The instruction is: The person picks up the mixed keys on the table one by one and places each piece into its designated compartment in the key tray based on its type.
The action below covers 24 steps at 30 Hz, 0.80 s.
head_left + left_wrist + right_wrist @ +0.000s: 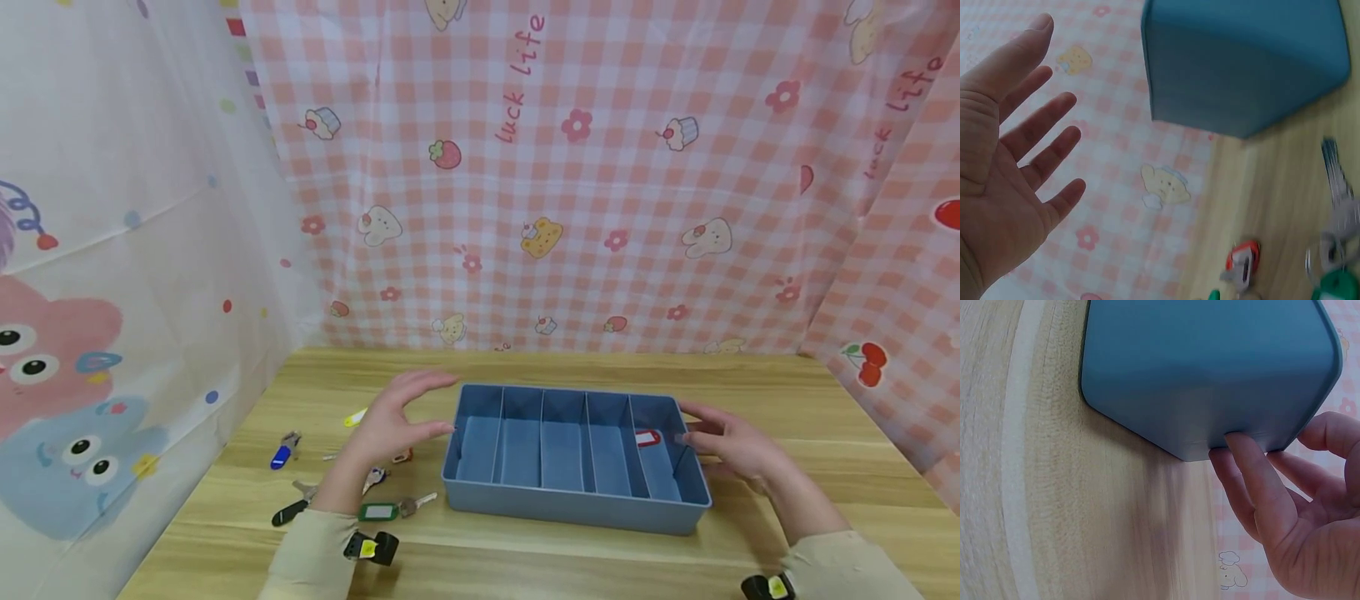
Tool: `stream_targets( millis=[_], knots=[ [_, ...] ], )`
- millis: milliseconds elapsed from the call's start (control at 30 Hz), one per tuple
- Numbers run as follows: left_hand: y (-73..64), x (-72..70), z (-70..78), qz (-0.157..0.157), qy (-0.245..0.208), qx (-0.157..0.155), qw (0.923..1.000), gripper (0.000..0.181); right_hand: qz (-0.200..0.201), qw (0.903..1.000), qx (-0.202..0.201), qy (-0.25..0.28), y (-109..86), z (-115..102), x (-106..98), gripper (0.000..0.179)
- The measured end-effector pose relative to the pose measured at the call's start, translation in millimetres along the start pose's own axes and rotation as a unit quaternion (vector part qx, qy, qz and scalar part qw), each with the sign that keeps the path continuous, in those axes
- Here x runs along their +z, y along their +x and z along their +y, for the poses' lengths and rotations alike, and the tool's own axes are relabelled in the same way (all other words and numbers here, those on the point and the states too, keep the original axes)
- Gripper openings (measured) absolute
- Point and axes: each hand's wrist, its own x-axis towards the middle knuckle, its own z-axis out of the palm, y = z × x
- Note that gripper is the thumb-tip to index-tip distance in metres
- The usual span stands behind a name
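Beige sleeves [311, 554], black yellow-marked wristbands [384, 547]

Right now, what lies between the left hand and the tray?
Nothing: the left wrist view shows an open gap between left hand and tray, checked cloth behind.

In the head view, a pink-checked cloth [540, 179] is hung at twelve o'clock, printed with cupcakes [322, 123], strawberries [446, 156], flowers [577, 125] and lettering [512, 112] reading "luck life". At nine o'clock, a white cloth [172, 167] is marked with a pink cartoon figure [67, 325] and coloured dots [212, 397]. Cherries [872, 364] are printed toward three o'clock, and a wood-grain table [525, 567] is seen toward six
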Motion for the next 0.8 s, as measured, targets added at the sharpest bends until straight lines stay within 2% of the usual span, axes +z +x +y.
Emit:
stream_targets(
  millis=[167, 367, 600, 800],
  knots=[
    [-4.4, -5.1, -6.1, -0.012, 0.018, -0.034, 0.9992, 0.058, -0.002, 1.0000, 0.004, 0.003, 0.3, 0, 0, 0.067],
    [-9.8, -10.1, -20.4, -0.028, 0.013, -0.049, 0.9983, 0.054, -0.005, 1.0000, 0.003, 0.006, 0.0, -1, 0, 0.066],
    [-19.4, -15.2, -35.4, -0.056, 0.025, -0.034, 0.9975, 0.055, -0.003, 1.0000, 0.004, 0.004, 0.6, -1, 0, 0.067],
    [-26.0, -19.0, -44.3, -0.095, 0.044, -0.046, 0.9934, 0.053, -0.001, 1.0000, 0.003, -0.002, 0.4, 0, 0, 0.066]
  ],
)
